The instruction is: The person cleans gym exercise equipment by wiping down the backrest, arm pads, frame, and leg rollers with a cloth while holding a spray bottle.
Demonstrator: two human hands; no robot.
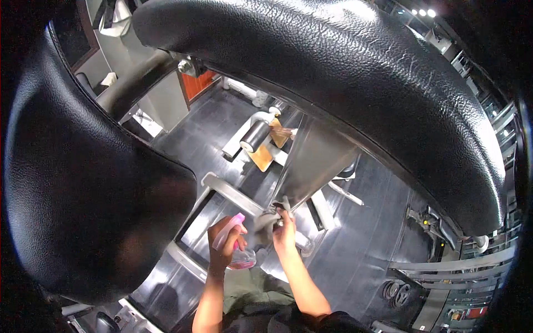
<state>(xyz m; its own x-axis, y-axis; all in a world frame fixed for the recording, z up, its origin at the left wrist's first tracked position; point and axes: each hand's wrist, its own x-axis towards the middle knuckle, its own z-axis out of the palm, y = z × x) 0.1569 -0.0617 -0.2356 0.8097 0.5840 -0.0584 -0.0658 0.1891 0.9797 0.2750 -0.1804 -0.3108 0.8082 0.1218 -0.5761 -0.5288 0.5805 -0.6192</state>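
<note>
While the left fingers [242,243] clasp a spray bottle [243,260] (partly hidden), the right fingers [286,220] pinch blurred cloth [267,221].

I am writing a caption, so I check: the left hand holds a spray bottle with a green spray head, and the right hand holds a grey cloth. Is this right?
Not quite: the head view shows a pink spray head, not green. The rest stands: the left hand holds the spray bottle, the right hand the grey cloth.
</note>
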